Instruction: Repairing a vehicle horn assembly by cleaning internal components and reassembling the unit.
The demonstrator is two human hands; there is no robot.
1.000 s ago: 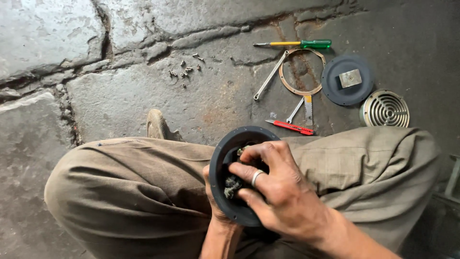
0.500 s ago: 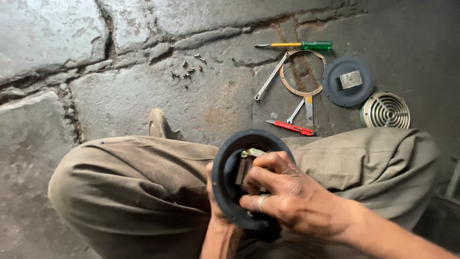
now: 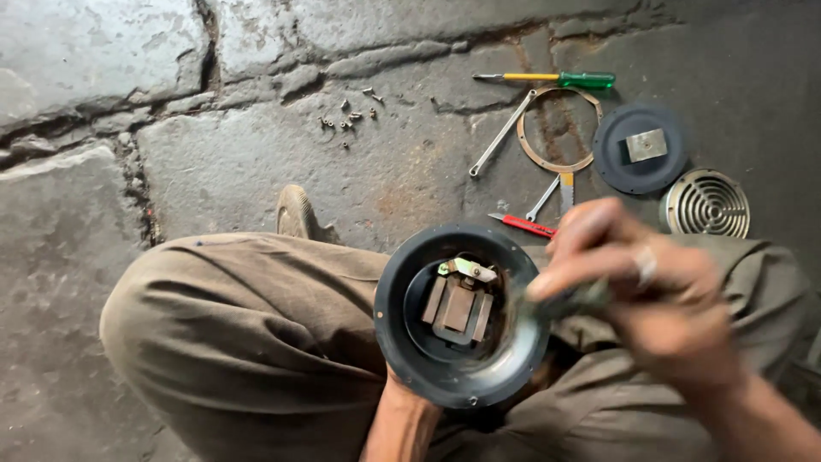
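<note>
The stone floor (image 3: 256,162) fills most of what I see, cracked and grey, and my knee in brown trousers (image 3: 248,334) folds across the lower half. On that lap sits the round black housing (image 3: 402,342), open side up — my left hand (image 3: 409,417) cups it from beneath, the fingers hidden under the rim, so I cannot tell how they lie. Inside the bowl is a block of brown plates (image 3: 459,310) with a pale metal strip (image 3: 469,269) across its top.

My right hand (image 3: 650,295) hangs just beside the rim on the right, blurred, fingertips pressed together around something small and dark (image 3: 569,301); what it is I cannot make out.

Well apart on the floor lie a black disc (image 3: 637,162) with a square metal piece at its centre, a slotted metal grille (image 3: 707,204), a thin ring gasket (image 3: 528,145), a slim spanner (image 3: 500,135), a green-and-yellow screwdriver (image 3: 556,79), a red-handled tool (image 3: 528,225) and a scatter of small screws (image 3: 346,120).

I judge the step to be work on the inner fittings, with the housing opened — the next move calls for a steady left grip and a fine, careful touch at the block.
</note>
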